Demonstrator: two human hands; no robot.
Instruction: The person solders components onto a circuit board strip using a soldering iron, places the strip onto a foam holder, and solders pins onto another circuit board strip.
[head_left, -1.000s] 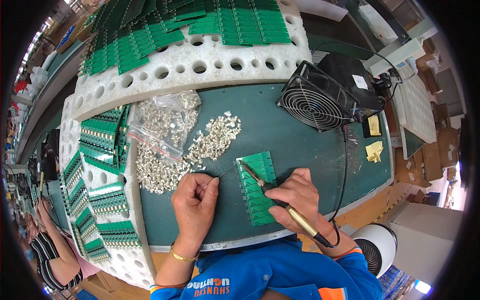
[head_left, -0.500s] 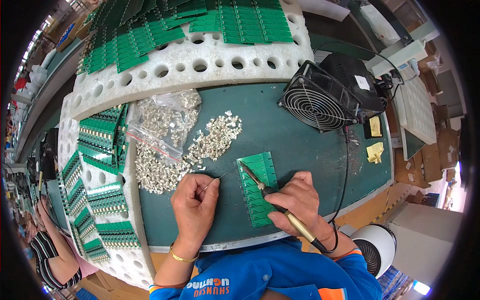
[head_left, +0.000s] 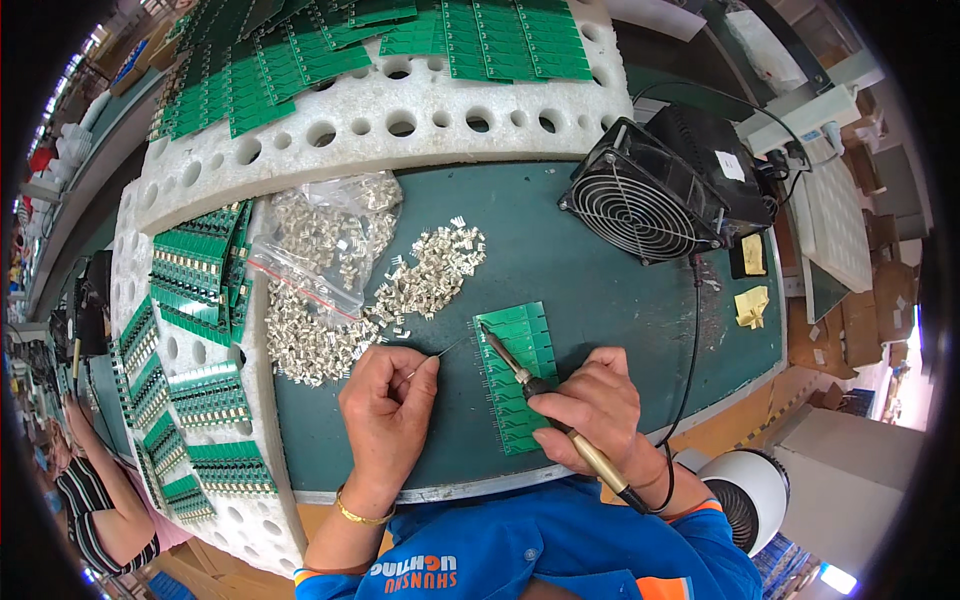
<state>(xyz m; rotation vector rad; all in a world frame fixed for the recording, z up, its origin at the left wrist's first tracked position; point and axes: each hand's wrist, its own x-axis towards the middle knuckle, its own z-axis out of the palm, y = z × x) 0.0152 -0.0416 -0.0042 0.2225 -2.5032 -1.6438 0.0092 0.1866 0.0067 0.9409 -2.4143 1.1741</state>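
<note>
My left hand (head_left: 385, 410) is closed, pinching a thin solder wire (head_left: 447, 349) that points toward a green circuit board (head_left: 528, 372) lying flat on the green bench mat (head_left: 520, 230). A row of pins runs along the board's left edge. My right hand (head_left: 590, 410) grips a soldering iron (head_left: 595, 460) with a brass-coloured handle, its tip at the upper-left part of the board. Loose small white connectors (head_left: 430, 275) are heaped left of and above the board, beside a clear bag (head_left: 320, 240) holding more of them.
A black fan (head_left: 635, 200) with a cable stands at back right, near yellow pads (head_left: 752, 307). Perforated foam blocks (head_left: 250, 150) carry many boards (head_left: 215, 400) at back and left. A white round appliance (head_left: 765, 495) is below right. A co-worker's arm (head_left: 115, 480) shows at far left.
The iron's tip has shifted very slightly down the board's left edge. The view has drifted a little. Both hands keep almost the same pose and grip.
</note>
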